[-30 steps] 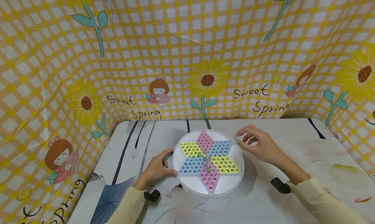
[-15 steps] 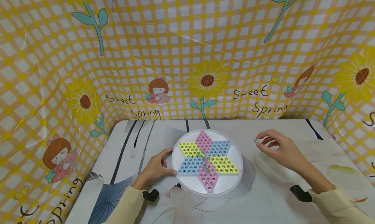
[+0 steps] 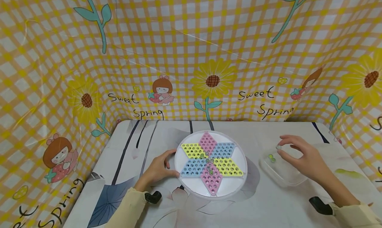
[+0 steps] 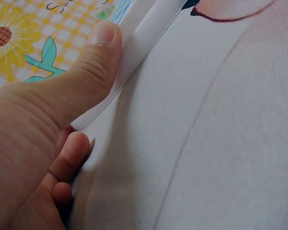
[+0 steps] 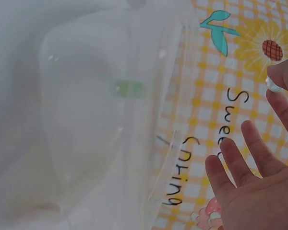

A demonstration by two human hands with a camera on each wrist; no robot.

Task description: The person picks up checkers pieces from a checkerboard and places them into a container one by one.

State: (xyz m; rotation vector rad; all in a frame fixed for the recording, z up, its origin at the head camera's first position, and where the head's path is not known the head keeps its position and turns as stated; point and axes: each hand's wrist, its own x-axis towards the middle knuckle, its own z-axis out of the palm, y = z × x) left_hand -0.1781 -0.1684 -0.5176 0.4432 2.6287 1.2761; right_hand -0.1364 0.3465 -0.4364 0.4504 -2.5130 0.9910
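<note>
A round white Chinese checkers board (image 3: 193, 185) with a pink, yellow and blue star of holes lies on the table. Several glass marbles (image 3: 211, 172) sit around its middle and in the near pink point. My left hand (image 3: 157, 170) grips the board's left edge; in the left wrist view its thumb (image 4: 93, 62) presses on the rim. Right of the board, my right hand (image 3: 302, 156) pinches a clear marble (image 3: 279, 147) between thumb and index finger, above the far side of a clear plastic box. The other fingers (image 5: 259, 148) are spread loosely.
The clear plastic box (image 3: 282, 181) stands right of the board, with green marbles (image 3: 271, 158) inside; the right hand partly covers it. A yellow checked cloth (image 3: 179, 49) hangs along the back and sides of the floral-covered table (image 3: 238, 211).
My right hand has moved right, from beside the board's upper right edge to over the plastic box, with the marble still pinched. The left hand keeps its grip on the board.
</note>
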